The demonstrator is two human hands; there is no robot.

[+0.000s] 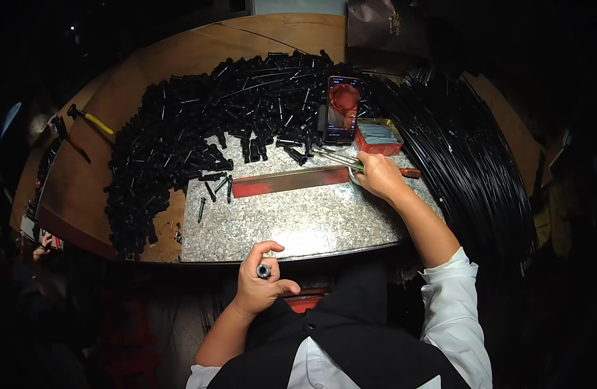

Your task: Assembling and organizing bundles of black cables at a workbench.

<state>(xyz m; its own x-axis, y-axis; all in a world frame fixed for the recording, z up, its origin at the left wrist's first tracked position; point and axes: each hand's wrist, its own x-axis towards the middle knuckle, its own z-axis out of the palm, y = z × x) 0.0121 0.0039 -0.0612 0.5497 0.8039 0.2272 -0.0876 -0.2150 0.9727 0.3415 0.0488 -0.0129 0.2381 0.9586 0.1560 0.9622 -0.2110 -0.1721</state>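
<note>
My left hand (pixel 258 285) is just off the near edge of the stone slab (pixel 279 223). Its lower fingers curl around a short black tubular part (pixel 264 271), whose round hollow end faces up; thumb and index finger are spread apart. On the slab's far right, my right hand (pixel 379 175) has its fingers closed beside some slim metal tools (pixel 337 155). A bit of green shows at the fingertips, but what they grip is mostly hidden. An orange-red handle (pixel 410 173) sticks out to the right of that hand. A long red-and-brown bar (pixel 292 180) lies left of the fingertips.
A large heap of black tubular parts (pixel 201 117) covers the table's left and back. Long black rods (pixel 467 142) lie at the right. A phone (pixel 343 110) stands upright beside a red tin (pixel 378 148) of pale packets. A yellow-handled hammer (pixel 94 120) rests far left.
</note>
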